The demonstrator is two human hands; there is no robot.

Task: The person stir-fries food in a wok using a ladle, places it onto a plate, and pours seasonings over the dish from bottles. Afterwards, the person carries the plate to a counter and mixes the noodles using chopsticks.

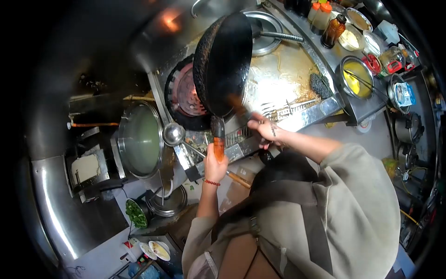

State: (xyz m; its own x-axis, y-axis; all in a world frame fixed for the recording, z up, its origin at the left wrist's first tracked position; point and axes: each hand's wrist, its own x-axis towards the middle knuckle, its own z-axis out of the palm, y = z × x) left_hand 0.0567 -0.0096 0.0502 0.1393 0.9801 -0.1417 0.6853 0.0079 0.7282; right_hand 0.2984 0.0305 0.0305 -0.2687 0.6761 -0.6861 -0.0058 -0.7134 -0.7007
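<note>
One black wok (228,65), tipped on edge at a glowing burner (187,90), lies straight ahead of the left hand (215,163), which grips its wooden handle (219,145) pointing back toward the wearer (357,200), while the right hand (265,130), near its open side, clasps a blurred tool (238,106).

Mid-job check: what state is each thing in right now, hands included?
Wok: steeply tilted, dark inside, no food visible.
Left hand: closed around the wok's wooden handle.
Right hand: gripping a blurred tool, kind unclear.
Burner: glowing red, partly uncovered.
Ladle: lying with its handle passing behind the left hand.
Large pot: uncovered, holding cloudy liquid.
Steel bowl: uncovered, holding yellow liquid.
</note>
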